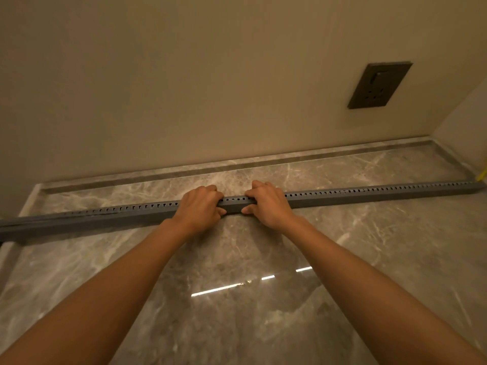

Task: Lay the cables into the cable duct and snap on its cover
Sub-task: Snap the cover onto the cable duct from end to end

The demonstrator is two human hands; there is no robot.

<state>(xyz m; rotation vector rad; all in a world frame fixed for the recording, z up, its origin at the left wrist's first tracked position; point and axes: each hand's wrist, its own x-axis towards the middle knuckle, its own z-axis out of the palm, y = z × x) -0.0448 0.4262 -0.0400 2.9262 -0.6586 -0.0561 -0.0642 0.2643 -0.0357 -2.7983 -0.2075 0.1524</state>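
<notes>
Grey duct (369, 196): lies left to right across the marble floor (263, 259).
Left hand (198, 206): fingers (216, 198) clamped over the duct.
Right hand (268, 204): just beside it, gripping likewise.

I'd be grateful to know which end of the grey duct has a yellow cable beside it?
The right-hand end of the cable duct, by the corner: a yellow cable shows there; none shows at the left end.

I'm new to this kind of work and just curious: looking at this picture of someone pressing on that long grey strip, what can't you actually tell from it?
From the head view:
- Cables inside the cable duct: hidden by its cover and walls.
- Duct under the left hand and right hand: covered, so the snap there is unseen.
- Duct's left end: cut off by the picture edge.
- Yellow thing: cut off at the right edge.
- Wall socket: details too dark.
</notes>
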